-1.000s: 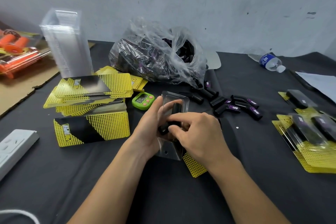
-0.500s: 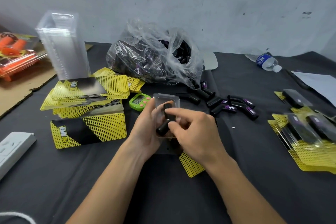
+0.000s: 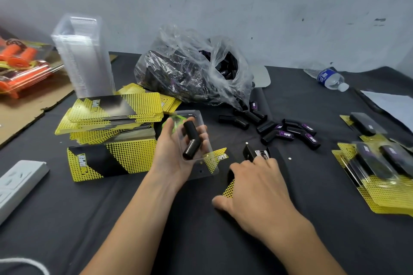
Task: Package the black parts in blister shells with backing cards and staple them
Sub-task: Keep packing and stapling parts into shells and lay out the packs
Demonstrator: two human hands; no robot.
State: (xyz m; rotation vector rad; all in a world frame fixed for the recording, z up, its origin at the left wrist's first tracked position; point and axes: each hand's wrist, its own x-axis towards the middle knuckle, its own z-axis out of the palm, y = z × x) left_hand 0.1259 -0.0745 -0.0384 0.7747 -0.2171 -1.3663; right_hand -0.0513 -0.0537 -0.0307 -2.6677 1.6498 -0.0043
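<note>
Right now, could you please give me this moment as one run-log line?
left hand holds blister shell with black part inside | right hand on backing card by stapler | not yet stapled

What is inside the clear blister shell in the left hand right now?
One black part lies in the blister shell, which the left hand holds. Its fingers show through the clear plastic. The shell floor beneath the part is covered by it.
</note>
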